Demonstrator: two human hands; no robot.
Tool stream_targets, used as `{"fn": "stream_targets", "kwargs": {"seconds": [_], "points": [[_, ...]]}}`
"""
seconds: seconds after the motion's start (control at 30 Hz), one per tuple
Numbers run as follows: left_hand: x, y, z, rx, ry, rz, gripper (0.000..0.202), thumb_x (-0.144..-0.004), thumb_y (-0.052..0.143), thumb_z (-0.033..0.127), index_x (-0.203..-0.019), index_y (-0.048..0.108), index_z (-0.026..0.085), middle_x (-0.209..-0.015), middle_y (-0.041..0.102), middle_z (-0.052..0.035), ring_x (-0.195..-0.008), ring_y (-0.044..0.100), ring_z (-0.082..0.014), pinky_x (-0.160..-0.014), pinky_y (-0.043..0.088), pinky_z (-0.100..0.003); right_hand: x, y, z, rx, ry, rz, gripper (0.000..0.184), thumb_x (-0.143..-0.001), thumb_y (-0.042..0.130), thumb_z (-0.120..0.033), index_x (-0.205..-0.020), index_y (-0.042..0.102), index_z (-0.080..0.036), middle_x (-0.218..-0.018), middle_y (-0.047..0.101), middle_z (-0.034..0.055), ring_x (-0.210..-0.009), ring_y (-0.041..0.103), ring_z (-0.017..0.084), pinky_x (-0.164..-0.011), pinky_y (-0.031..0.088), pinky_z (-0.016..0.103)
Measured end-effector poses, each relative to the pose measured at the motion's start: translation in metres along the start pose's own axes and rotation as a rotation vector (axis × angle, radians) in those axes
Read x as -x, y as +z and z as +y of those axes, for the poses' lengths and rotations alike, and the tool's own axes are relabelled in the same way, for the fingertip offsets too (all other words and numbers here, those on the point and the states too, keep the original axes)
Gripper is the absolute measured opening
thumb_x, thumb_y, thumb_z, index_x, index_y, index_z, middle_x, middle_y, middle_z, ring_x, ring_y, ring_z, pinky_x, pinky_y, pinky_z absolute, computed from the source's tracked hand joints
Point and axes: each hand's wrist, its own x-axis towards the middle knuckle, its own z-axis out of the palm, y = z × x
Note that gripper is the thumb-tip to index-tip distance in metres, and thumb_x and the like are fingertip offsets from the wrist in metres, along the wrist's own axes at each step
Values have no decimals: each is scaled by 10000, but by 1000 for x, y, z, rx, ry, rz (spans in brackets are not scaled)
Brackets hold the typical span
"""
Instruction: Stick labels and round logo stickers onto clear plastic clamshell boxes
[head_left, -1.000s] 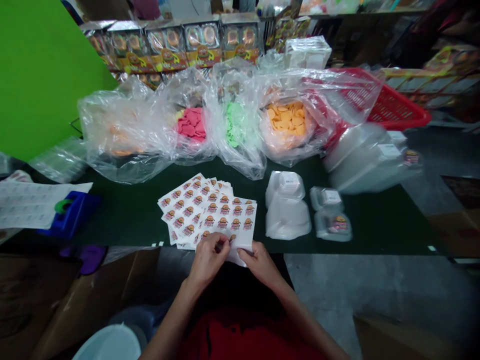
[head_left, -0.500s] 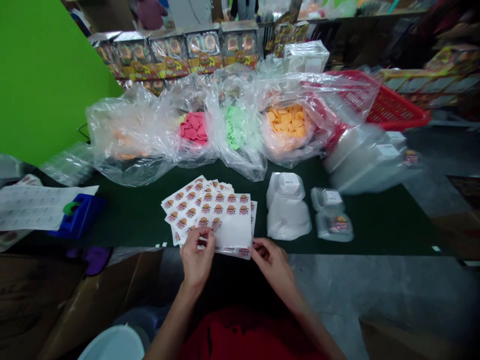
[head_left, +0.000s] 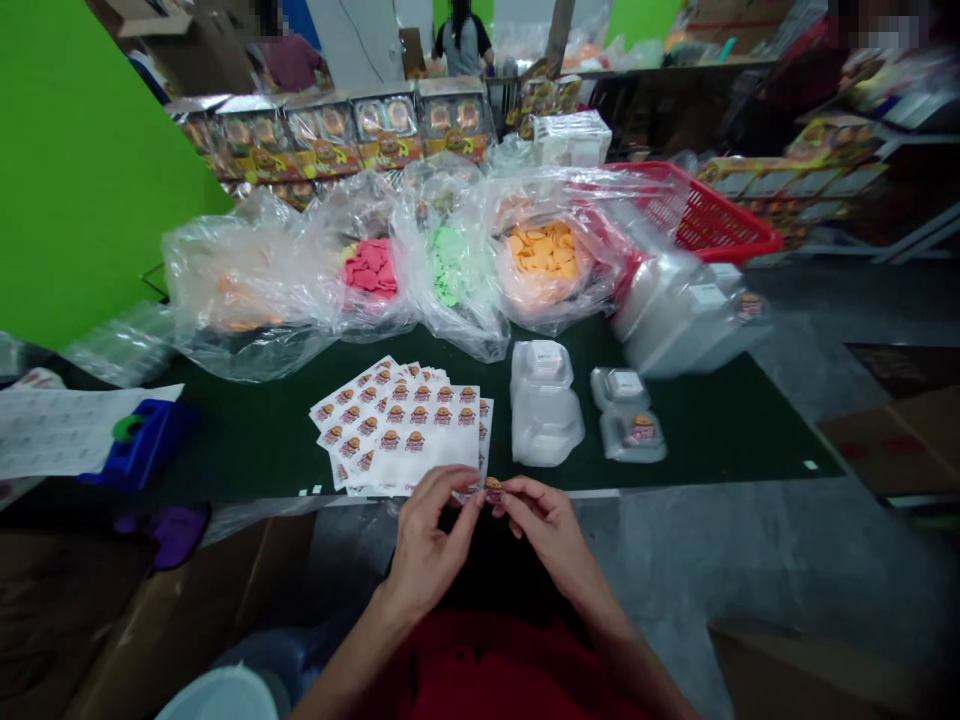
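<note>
My left hand point(head_left: 436, 530) is closed in a pinch at the table's front edge, its fingertips meeting those of my right hand point(head_left: 546, 520). A small burger sticker point(head_left: 493, 485) shows between the two hands, gripped by the right fingertips. Part of a burger print also shows under the left fingers; whether it is a separate sticker I cannot tell. Just beyond lie fanned sticker sheets point(head_left: 427, 460), the top one with bare backing on its lower part. Right of them stand open clear clamshell boxes point(head_left: 547, 425) with a white label. Another open clamshell point(head_left: 634, 435) bears a burger sticker.
Plastic bags of pink point(head_left: 371, 268), green point(head_left: 448, 265) and orange pieces point(head_left: 544, 250) line the back. A stack of clear boxes point(head_left: 667, 320) and a red basket point(head_left: 727, 215) stand at right. A blue tape dispenser point(head_left: 142, 445) sits left. People are in the background.
My left hand has moved right and toward me, off the sticker sheet, to meet my right hand. The right hand has left the sheet's corner. The camera view has shifted.
</note>
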Motion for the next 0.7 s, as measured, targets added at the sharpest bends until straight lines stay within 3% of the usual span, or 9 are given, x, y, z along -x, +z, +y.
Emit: {"fn": "stream_targets", "kwargs": {"seconds": [0.1,0.2,0.3,0.4,0.57,0.7], "points": [[-20,-8,6,57,-39,-120,130,-1012,628,283,-1038,731,208,-1073,744,-83,-960,708,-202,-859,582,-320,6,-3,-10,46,-45,-40,290,-880,760,-490,-903,785,-202,-751,706,8,-613,519,131,-588,415,257],[-41,-10,16,91,6,-232,204,-1033,581,280,-883,693,197,-954,724,-68,-901,682,-193,-836,552,-312,8,-7,-16,16,-73,-37,300,-877,760,-484,-970,812,-203,-780,731,22,-624,534,135,-596,422,264],[-66,-10,34,123,80,-155,202,-1030,595,291,-874,682,196,-956,723,-67,-940,673,-197,-879,530,-314,10,-17,-22,-117,-67,21,402,-856,782,-481,-1165,816,-227,-977,800,80,-748,640,179,-615,455,274],[-101,-5,50,177,93,-97,183,-1000,639,319,-888,700,188,-946,722,-57,-889,662,-187,-820,516,-291,14,-31,-27,-201,-78,92,402,-849,801,-463,-1190,820,-251,-1055,810,96,-855,685,206,-666,492,286],[-156,16,56,240,24,-319,216,-946,669,361,-860,705,166,-760,676,-5,-697,593,-144,-664,450,-242,21,-45,-22,-176,-92,128,334,-841,810,-472,-1076,851,-238,-949,810,86,-825,681,200,-692,503,297],[-173,28,52,207,23,-449,249,-915,677,383,-818,709,155,-729,672,-7,-665,569,-135,-633,416,-234,21,-49,-17,-169,-78,150,334,-840,807,-485,-1049,853,-230,-927,808,85,-819,683,201,-696,506,297]]}}
